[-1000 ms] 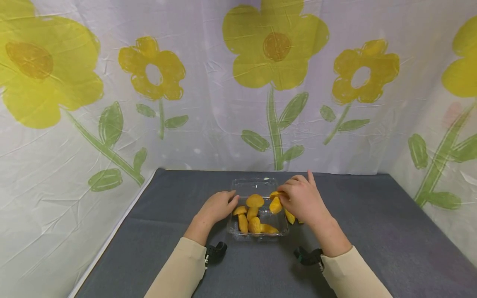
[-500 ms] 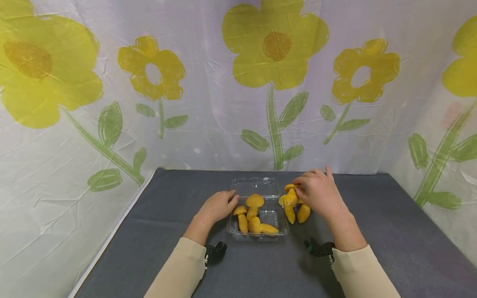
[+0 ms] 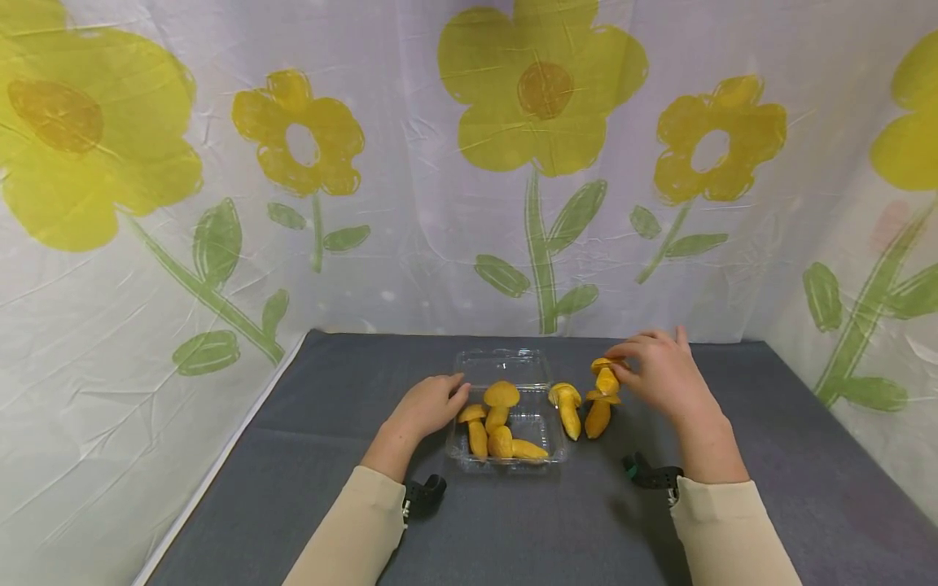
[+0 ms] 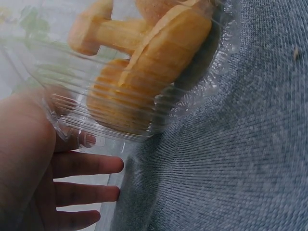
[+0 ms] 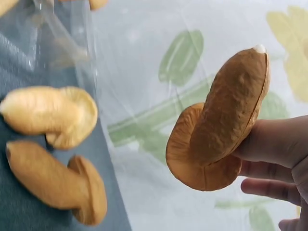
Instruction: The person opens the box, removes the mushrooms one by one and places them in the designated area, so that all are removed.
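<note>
In the head view, a clear plastic clamshell box [image 3: 545,423] stands with its lid laid back, with several yellow mushrooms [image 3: 501,395] inside. My left hand [image 3: 431,404] holds the box's left edge near the hinge; in the left wrist view the thumb and index finger lie at the plastic corner, with the other fingers [image 4: 86,163] straight. Right of the box, my right hand [image 3: 663,374] pinches a mushroom [image 5: 231,101] between thumb and fingers, stem toward the wrist camera. Two loose mushrooms [image 3: 567,411] [image 5: 55,180] lie on the cloth between box and right hand.
A dark grey-blue cloth [image 3: 352,382] covers the table. A white sheet [image 3: 410,244] printed with yellow flowers hangs behind and at both sides. Black straps [image 3: 425,495] sit around the wrists.
My right hand has carried the mushroom out of the box and moved right, past the two loose mushrooms. The left hand and the box have stayed in place.
</note>
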Available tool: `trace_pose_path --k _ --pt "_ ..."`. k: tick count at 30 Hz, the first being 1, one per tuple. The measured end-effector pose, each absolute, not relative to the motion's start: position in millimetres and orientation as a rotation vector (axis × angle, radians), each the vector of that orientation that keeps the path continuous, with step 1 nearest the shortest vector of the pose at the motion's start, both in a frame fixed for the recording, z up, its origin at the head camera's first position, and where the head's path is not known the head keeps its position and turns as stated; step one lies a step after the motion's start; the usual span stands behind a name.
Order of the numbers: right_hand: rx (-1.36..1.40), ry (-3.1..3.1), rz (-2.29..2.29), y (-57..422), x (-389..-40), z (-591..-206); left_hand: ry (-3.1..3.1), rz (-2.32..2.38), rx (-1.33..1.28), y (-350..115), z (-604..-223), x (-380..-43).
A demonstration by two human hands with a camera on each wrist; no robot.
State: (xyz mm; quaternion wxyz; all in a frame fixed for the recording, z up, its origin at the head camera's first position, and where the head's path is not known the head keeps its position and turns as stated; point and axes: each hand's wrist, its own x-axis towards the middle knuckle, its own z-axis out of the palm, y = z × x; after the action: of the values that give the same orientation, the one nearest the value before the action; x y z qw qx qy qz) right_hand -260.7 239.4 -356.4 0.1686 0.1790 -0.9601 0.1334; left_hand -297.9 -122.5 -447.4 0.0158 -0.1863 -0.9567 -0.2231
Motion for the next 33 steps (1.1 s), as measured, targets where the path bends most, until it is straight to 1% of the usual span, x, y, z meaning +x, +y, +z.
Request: trace_pose_path --k 10,18,26,33 --pt "0.446 -2.859 0.558 271.8 -271.7 -367.3 -2.982 -0.694 -0.583 -123.2 -447.0 -298.0" --pt "0.415 -2.916 0.607 291.4 -279.2 -383.8 -2.986 -0.681 -0.581 -123.3 -446.6 -298.7" --pt "0.333 -3.028 0.63 303.3 -287.3 -401.6 -2.988 -0.692 -0.578 -123.4 -447.3 -298.6" --pt "0.302 -3.083 0.626 303.6 -290.8 -410.5 -2.985 -0.701 -0.574 -123.5 -447.6 -298.4"
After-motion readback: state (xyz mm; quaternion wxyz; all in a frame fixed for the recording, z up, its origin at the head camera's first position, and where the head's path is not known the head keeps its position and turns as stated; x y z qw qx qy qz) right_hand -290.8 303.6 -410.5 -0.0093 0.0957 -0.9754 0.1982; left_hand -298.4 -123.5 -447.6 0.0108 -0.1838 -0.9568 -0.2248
